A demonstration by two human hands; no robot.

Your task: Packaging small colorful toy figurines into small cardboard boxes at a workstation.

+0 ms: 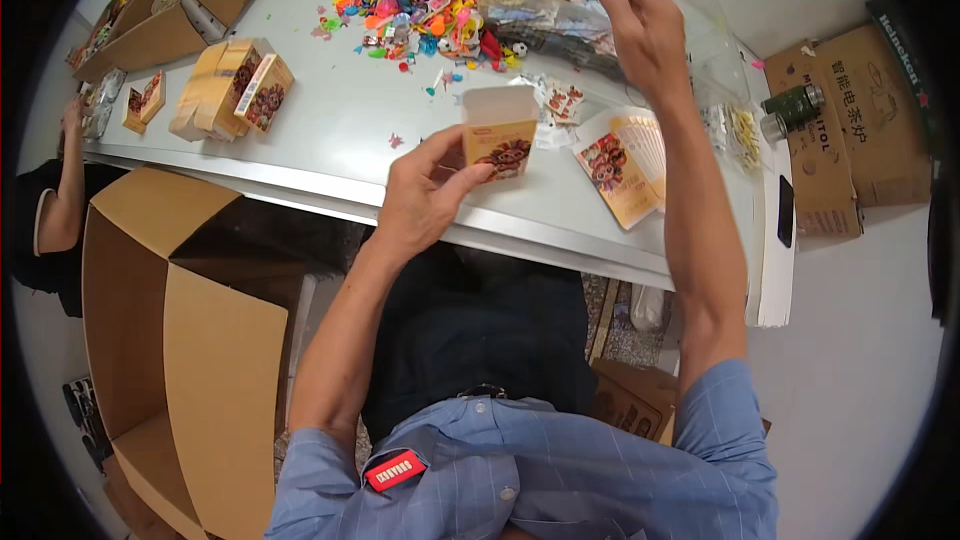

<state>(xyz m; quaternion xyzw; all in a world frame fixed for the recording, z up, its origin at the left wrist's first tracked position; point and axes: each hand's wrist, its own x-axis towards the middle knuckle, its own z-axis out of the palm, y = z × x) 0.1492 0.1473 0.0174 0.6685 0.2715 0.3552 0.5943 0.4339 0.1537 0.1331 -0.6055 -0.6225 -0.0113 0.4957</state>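
Note:
My left hand [425, 190] grips a small yellow-and-white card box [508, 147] printed with brown cartoon figures. The box stands upright above the table's front edge, its top flap raised. My right hand [645, 30] reaches over a clear plastic bin [715, 5] of flat foil packets [560, 15], fingers stretched out and nothing visible in them. Below that forearm lies a fanned stack of flat yellow printed cartons [622, 172]. Small clear packets with red prints [563, 100] lie between the held box and the bin.
A heap of colourful small toys [420, 15] covers the table's far middle. Finished-looking yellow boxes [225, 90] stand in rows at left, near an open cardboard carton [185, 5]. A large open carton [225, 380] stands below. A co-worker's arm [65, 185] shows far left. A green flask [793, 110] is at right.

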